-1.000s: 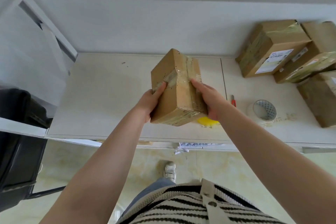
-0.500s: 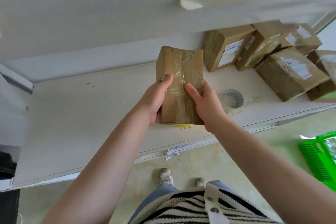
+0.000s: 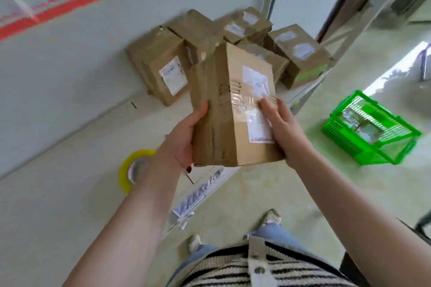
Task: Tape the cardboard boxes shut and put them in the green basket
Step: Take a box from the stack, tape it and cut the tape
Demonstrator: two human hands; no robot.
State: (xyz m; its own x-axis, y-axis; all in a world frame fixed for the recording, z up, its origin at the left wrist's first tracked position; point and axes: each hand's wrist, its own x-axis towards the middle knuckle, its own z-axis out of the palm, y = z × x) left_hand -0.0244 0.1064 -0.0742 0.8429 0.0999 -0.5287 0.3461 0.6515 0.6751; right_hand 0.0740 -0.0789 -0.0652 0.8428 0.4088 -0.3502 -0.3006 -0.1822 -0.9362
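While left hand (image 3: 184, 140) grips box (image 3: 233, 109), right hand (image 3: 283, 128) clasps it

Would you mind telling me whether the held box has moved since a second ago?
Yes. The held box has swung right, off the yellow tape roll, towards the green basket.

Head camera looks steeply down, close over the table (image 3: 70, 205).

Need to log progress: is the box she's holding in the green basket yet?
Out. The cardboard box is held in the air between the left hand and right hand, over the table edge; the green basket sits apart on the floor.
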